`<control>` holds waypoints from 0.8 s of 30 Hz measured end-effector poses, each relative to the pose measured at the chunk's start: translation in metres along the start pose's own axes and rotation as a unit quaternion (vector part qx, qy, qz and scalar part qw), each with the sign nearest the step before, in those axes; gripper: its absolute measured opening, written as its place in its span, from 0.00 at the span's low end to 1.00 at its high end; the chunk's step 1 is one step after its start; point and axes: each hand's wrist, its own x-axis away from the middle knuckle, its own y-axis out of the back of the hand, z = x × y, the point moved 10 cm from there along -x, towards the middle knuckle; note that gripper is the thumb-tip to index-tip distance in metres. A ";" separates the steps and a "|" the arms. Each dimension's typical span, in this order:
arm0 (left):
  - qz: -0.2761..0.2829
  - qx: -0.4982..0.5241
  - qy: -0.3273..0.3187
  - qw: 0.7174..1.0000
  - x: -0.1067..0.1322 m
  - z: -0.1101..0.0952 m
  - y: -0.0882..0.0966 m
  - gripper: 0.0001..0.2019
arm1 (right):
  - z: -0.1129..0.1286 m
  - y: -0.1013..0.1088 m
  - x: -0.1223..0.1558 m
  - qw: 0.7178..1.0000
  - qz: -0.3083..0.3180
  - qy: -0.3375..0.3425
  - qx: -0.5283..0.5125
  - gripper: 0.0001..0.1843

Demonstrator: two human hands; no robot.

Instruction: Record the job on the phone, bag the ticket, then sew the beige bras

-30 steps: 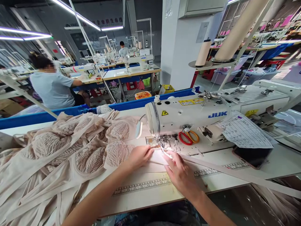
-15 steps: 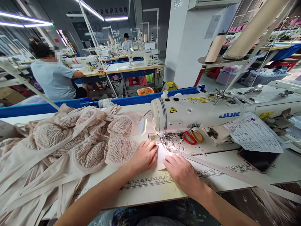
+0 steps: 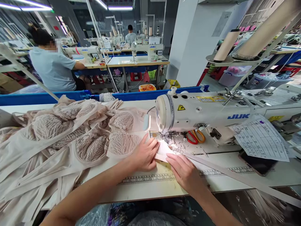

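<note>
My left hand [image 3: 146, 153] lies flat beside the needle area, fingers stretched and a little apart, pressing on a pale pink bra [image 3: 124, 142]. The bra's lace cups spread out to the left of that hand. Its smooth pale edge runs under the presser foot of the sewing machine [image 3: 197, 111], lit by a lamp. My right hand [image 3: 184, 169] is closed on the near right edge of this fabric, thumb below and fingers on top. A long beige tape [image 3: 225, 172] leads from the needle area past my right hand to the lower right.
A heap of beige bras [image 3: 54, 135] covers the table's left side. Scissors with red and yellow handles [image 3: 196, 137] lie under the machine arm. A paper sheet [image 3: 262, 138] hangs over a dark phone [image 3: 257, 163]. A person [image 3: 53, 69] sits at another machine.
My left fingers have spread more, and the index finger reaches farther forward. My right hand now pinches the fabric's edge. The whole view has shifted slightly, with the machine appearing farther right.
</note>
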 end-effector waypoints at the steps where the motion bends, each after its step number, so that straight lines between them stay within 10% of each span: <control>1: -0.002 -0.002 -0.001 1.000 0.000 0.000 -0.001 0.29 | 0.000 -0.001 -0.001 1.000 0.002 0.000 -0.001 0.17; 24: -0.033 -0.036 -0.008 0.999 -0.012 0.002 -0.010 0.27 | -0.003 -0.002 -0.001 1.000 0.005 -0.027 -0.002 0.19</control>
